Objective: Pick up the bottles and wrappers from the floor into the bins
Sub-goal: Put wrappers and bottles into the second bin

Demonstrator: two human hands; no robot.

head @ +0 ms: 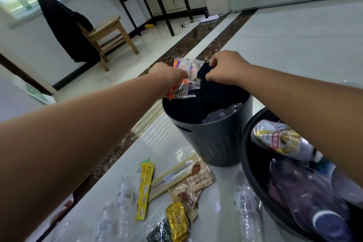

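Observation:
My left hand (pixel 169 77) grips a bunch of clear and orange wrappers (pixel 185 76) over the far rim of the dark grey bin (pixel 212 139). My right hand (pixel 225 68) pinches the black bin liner (pixel 202 73) at the back edge of that bin. A second black bin (pixel 253 175) at the lower right holds several bottles (pixel 282 141). On the floor lie a yellow wrapper (pixel 144 188), brown wrappers (pixel 194 182), a gold wrapper (pixel 176 220) and clear plastic bottles (pixel 245 206), (pixel 123 194).
A wooden chair (pixel 110 33) with a black jacket (pixel 64 27) stands at the back left. Black table legs (pixel 157 0) and a power strip (pixel 210 18) with cables are at the back. A dark marble strip (pixel 212 33) crosses the glossy white floor.

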